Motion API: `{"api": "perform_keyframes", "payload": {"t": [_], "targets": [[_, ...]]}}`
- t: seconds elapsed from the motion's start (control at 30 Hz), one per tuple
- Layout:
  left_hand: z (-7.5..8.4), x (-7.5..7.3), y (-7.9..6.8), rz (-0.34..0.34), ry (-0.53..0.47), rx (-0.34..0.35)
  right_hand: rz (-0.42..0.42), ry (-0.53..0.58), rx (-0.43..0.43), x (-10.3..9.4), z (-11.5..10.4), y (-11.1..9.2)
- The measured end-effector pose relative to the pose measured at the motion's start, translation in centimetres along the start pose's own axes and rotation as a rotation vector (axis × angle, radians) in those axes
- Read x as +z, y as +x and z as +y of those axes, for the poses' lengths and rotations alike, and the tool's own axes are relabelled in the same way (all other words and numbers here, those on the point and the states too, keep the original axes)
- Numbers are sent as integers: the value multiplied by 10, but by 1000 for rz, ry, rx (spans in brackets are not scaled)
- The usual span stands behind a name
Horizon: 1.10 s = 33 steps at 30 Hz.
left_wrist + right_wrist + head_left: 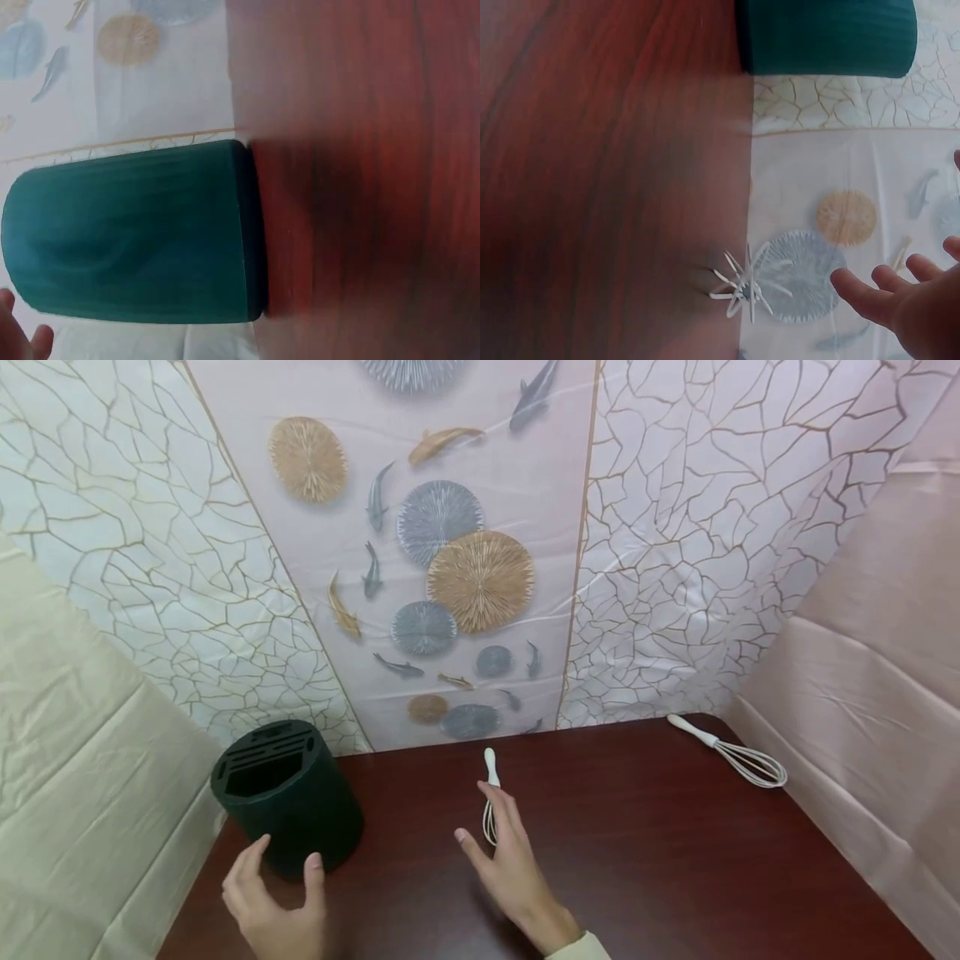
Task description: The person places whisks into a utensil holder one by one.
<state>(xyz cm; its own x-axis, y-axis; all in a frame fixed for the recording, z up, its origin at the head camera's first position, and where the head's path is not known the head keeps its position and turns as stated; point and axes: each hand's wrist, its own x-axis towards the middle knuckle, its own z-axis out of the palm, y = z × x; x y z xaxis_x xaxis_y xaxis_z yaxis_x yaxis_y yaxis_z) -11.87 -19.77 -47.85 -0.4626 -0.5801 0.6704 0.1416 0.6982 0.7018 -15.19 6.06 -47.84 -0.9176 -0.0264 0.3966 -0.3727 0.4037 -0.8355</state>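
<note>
A dark green knife block [315, 814], round with a slotted top, stands on the left of the table. My left hand [273, 902] is just in front of it, thumb and fingers spread apart with nothing between them. In the left wrist view the block [135, 236] lies sideways across the picture, with fingertips [41, 341] at the lower left corner. My right hand [513, 868] hovers over a white-handled whisk [491, 768] near the middle, fingers extended and holding nothing; it covers part of the wires. The whisk's wire loops [748, 289] face the right wrist camera, left of the fingers.
A second white whisk [727, 752] lies at the far right corner of the dark red wooden table [637, 843]. Patterned cloth [480, 460] hangs behind the table's back edge, and plain cloth walls [862, 693] close in both sides.
</note>
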Motion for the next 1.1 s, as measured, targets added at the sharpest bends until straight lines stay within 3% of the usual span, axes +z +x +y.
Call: {"api": "perform_keyframes", "payload": {"t": [0.17, 0.27, 0.37, 0.5, 0.7, 0.93, 1.1], "targets": [[6, -9, 13, 110, -78, -99, -46, 11, 41, 9, -4, -1], [21, -16, 23, 152, -133, -110, -73, 0, 40, 14, -7, -2], [15, -18, 31, 169, -160, -119, -83, -8, 20, 20, -10, -2], [-17, -14, 42, 137, -194, -169, -102, -34, -21, 29, -13, 2], [-33, -9, 58, 59, -264, -258, -215, -45, -31, 43, -24, 12], [-45, -5, 76, 46, -393, -201, -312, -64, -30, 52, -36, 20], [-56, -4, 85, -19, -436, -205, -376, -25, -25, 64, -47, 29]]}}
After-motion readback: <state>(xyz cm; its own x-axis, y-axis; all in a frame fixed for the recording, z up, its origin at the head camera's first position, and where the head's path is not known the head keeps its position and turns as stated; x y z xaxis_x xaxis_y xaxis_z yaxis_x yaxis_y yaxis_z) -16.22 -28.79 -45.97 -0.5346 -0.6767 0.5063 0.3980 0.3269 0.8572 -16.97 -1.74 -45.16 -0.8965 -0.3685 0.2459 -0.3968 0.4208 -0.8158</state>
